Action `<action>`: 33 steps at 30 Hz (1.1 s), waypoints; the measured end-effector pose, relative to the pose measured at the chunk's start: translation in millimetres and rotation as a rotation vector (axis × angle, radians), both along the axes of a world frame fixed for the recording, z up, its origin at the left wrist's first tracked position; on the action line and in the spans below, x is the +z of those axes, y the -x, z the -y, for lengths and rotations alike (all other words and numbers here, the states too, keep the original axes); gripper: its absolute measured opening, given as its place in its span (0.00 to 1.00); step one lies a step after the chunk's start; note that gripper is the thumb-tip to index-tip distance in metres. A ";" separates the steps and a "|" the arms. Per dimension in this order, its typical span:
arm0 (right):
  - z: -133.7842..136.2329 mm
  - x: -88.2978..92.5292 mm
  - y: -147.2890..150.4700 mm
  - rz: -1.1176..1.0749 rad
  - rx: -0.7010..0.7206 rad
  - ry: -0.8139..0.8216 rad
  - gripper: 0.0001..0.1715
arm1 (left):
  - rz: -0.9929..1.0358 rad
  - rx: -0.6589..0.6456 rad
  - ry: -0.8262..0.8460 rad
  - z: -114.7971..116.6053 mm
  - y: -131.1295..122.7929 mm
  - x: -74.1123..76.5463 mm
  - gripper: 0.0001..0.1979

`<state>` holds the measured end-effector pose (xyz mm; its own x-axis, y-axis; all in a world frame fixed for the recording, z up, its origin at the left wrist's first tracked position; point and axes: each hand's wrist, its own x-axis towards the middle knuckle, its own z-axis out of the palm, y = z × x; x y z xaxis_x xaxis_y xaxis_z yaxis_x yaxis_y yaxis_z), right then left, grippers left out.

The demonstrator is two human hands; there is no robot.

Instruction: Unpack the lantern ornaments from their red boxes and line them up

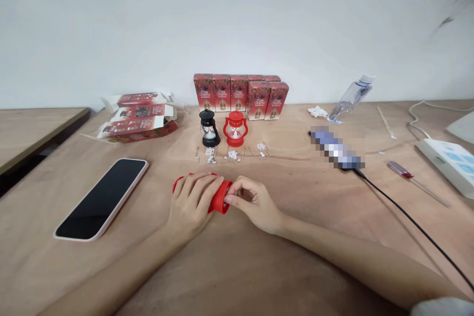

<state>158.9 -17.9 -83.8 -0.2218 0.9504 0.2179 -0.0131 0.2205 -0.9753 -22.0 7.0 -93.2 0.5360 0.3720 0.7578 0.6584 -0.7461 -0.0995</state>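
Note:
My left hand (196, 200) wraps over a small red lantern (219, 200) lying on its side, its round base facing right. Most of the lantern is hidden under the palm and fingers. At the base opening, the thumb and fingers of my right hand (255, 202) are pinched together; whatever is between them is hidden. Just beyond stand a black lantern (210, 131) and another red lantern (236, 130), both upright. In front of these lie several bent wire handles (202, 162) with small white pieces (233, 154).
Several red boxes (221, 94) stand by the wall, with opened cartons (137, 123) to their left. A phone (101, 200) lies at left. To the right are a tilted bottle (351, 99), a blurred-out device (336, 149) on a black cable, a screwdriver (402, 170) and a power strip (450, 163).

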 end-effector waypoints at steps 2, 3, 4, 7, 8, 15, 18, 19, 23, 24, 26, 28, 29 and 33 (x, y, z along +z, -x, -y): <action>-0.2 1.0 -0.4 0.002 0.014 -0.003 0.09 | 0.009 -0.002 0.004 0.0 0.0 -0.5 0.14; -0.3 1.4 -0.6 0.004 0.022 -0.003 0.08 | 0.010 -0.001 0.012 0.1 -0.1 -0.8 0.14; -0.4 1.7 -0.8 0.008 0.028 -0.005 0.08 | 0.011 -0.002 0.018 0.2 -0.3 -1.0 0.14; -0.4 2.5 -0.8 0.028 0.033 -0.021 0.08 | 0.017 0.000 0.031 0.5 -0.6 -1.0 0.14; -0.3 2.6 -0.7 0.037 0.030 -0.025 0.08 | 0.020 0.000 0.037 0.5 -0.6 -0.6 0.14; 0.6 0.3 1.1 0.061 -0.003 -0.026 0.06 | 0.007 0.005 0.054 -1.0 0.1 2.7 0.14; 0.4 -1.3 2.0 0.038 -0.035 -0.013 0.05 | 0.020 0.022 0.059 -2.2 0.7 1.1 0.14; 0.4 -1.7 2.3 0.038 -0.049 -0.016 0.05 | 0.019 0.023 0.058 -2.5 0.9 0.6 0.14; 0.4 -3.7 3.0 0.035 -0.093 -0.045 0.05 | -0.005 0.036 0.063 -2.4 0.1 1.3 0.15; 0.4 -4.3 3.1 0.032 -0.103 -0.048 0.05 | -0.011 0.041 0.058 -1.9 -0.5 2.4 0.14; 0.2 -5.6 3.1 0.025 -0.122 -0.050 0.05 | -0.024 0.043 0.035 -0.8 -1.7 5.0 0.14; 0.0 -6.4 2.7 0.020 -0.135 -0.052 0.05 | -0.035 0.039 0.008 0.1 -2.5 7.3 0.13; -0.1 -6.5 2.5 0.025 -0.134 -0.053 0.05 | -0.040 0.038 0.003 0.5 -2.6 8.1 0.13; 0.6 -4.0 2.3 0.066 -0.127 -0.059 0.05 | -0.050 0.040 0.021 1.1 -2.4 7.9 0.13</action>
<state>156.6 -18.5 -87.8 -0.1165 0.9577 0.2631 0.0818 0.2733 -0.9584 -19.7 6.0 -85.3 0.5571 0.4097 0.7223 0.6825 -0.7214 -0.1172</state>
